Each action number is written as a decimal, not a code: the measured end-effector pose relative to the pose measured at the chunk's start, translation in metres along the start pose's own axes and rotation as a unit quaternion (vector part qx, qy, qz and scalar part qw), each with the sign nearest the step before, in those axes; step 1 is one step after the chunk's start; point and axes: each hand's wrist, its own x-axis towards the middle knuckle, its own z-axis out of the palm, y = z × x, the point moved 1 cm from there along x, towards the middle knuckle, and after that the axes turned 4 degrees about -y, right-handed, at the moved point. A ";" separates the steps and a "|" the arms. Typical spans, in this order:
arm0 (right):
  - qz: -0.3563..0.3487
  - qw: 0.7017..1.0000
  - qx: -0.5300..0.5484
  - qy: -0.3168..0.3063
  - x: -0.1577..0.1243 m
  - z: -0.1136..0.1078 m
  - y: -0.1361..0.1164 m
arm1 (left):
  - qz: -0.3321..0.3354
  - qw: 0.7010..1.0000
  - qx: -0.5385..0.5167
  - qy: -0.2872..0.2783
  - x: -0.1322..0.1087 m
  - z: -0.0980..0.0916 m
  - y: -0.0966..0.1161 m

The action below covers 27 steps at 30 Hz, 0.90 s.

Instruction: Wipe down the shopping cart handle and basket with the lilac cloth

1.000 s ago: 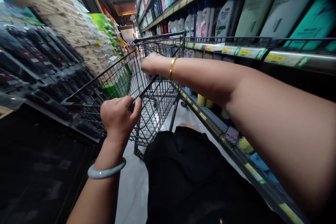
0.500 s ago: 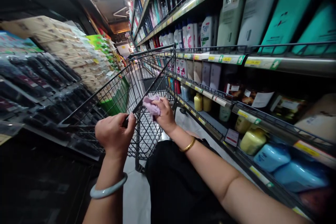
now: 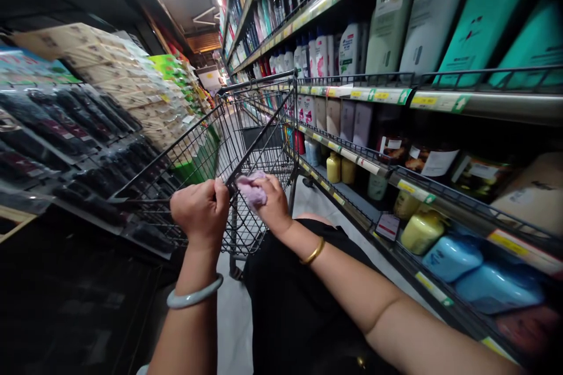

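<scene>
A black wire shopping cart stands in the aisle right in front of me. My left hand is closed round the cart's handle bar near its left end. My right hand grips a crumpled pale purple cloth and rests it against the same bar, close beside the left hand. A pale green bangle sits on my left wrist, a gold one on my right. The cart's basket looks empty.
Shelves of shampoo bottles and refill pouches run along the right, with yellow and blue packs lower down. On the left hang dark packaged goods and boxed items. A light tiled floor runs down the narrow aisle.
My right hand came back from the cart's far right rim to the handle, bringing the purple cloth beside my left hand. The left hand stayed on the handle.
</scene>
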 end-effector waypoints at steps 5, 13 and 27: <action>-0.094 0.995 0.026 -0.026 -0.009 -0.002 -0.021 | 0.007 0.999 -0.023 0.030 0.001 0.005 -0.003; 0.050 0.998 -0.033 0.015 0.025 0.000 0.037 | 0.048 0.995 -0.025 0.082 0.000 0.008 -0.017; 0.072 0.995 0.006 0.074 0.138 0.006 0.104 | -0.014 0.948 0.037 -0.317 0.065 -0.023 -0.032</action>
